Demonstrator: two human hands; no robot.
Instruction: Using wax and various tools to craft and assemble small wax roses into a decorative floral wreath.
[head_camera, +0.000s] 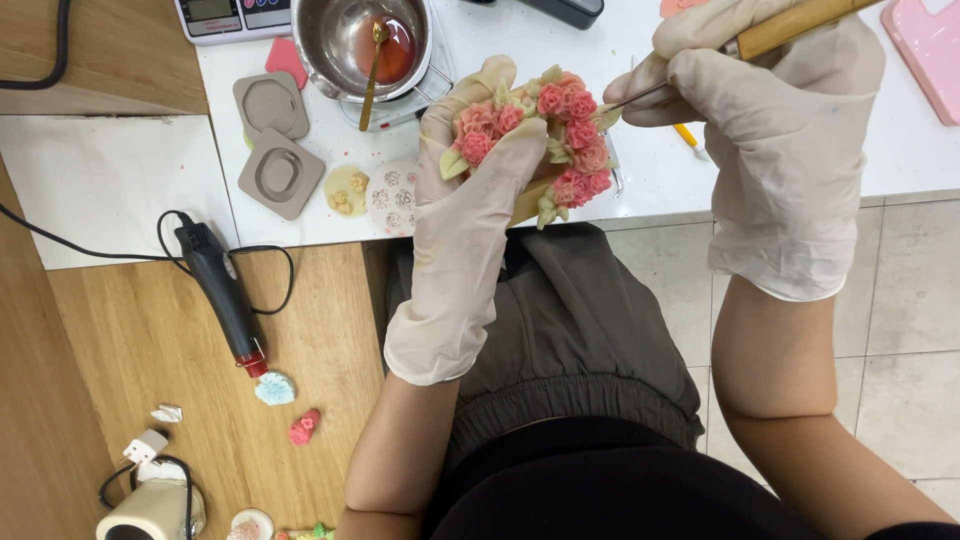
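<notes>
My left hand, in a pale glove, holds up a ring-shaped piece covered with small pink roses and pale green leaves over the edge of the white table. My right hand, also gloved, grips a wooden-handled tool whose thin metal tip touches the right side of the rose piece. Both hands are above my lap.
A metal bowl with red liquid and a gold spoon stands at the table's back. Two grey moulds, round flower discs, a scale and a pink board lie around. A black heat tool and small flowers rest on the wooden bench.
</notes>
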